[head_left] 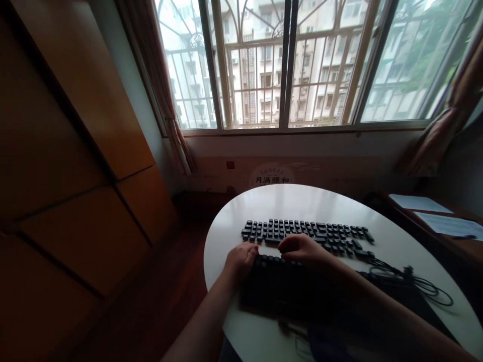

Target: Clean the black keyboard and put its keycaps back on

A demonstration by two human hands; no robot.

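Note:
A black keyboard [279,289] lies on the white table in front of me, with a few keycaps visible along its far edge. My left hand [241,259] is closed at its far left corner, gripping the edge. Over the far row of the keyboard, my right hand [304,249] curls its fingers together; whatever is between the fingertips is hidden. Just beyond both hands, many loose black keycaps [289,229] are laid out in keyboard order on the table. My right forearm covers the right part of the keyboard.
A coiled black cable [426,286] rests on the right side of the round-edged white table [226,216]. Dark, unclear items [324,342] lie near its front edge. Papers [445,221] sit on a brown surface at right. Wooden cabinets [86,151] stand at left, a barred window [283,75] ahead.

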